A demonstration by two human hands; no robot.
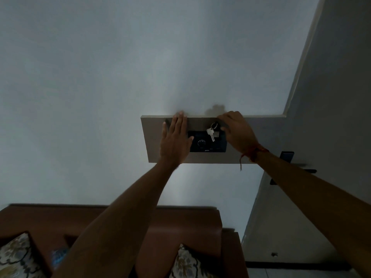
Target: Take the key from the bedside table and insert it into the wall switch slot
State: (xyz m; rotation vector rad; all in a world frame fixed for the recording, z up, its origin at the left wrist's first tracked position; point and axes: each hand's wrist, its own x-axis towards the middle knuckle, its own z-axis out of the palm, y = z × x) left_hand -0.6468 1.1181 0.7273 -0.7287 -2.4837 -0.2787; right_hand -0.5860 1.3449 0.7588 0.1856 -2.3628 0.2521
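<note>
While the right hand [237, 130] pinches a dark fob [215, 124] between thumb and fingertips at the top edge of the grey wall panel [261, 137], the key [210, 133] hangs from the ring just below and to the left of that pinch. Its long axis runs downward, tilted slightly right, with the tip over the upper part of the black switch plate [208, 144]. The slot itself cannot be made out; it probably lies under or just beside the pinch. The right hand is therefore the working hand, and the coming move appears to be a short push at the grip, not a reach. The left hand [175, 139] lies flat and spread on the panel, left of the plate, gripping nothing and bracing. Below, a wooden headboard [180, 219] and patterned cushions [14, 255] sit well apart from the panel.
</note>
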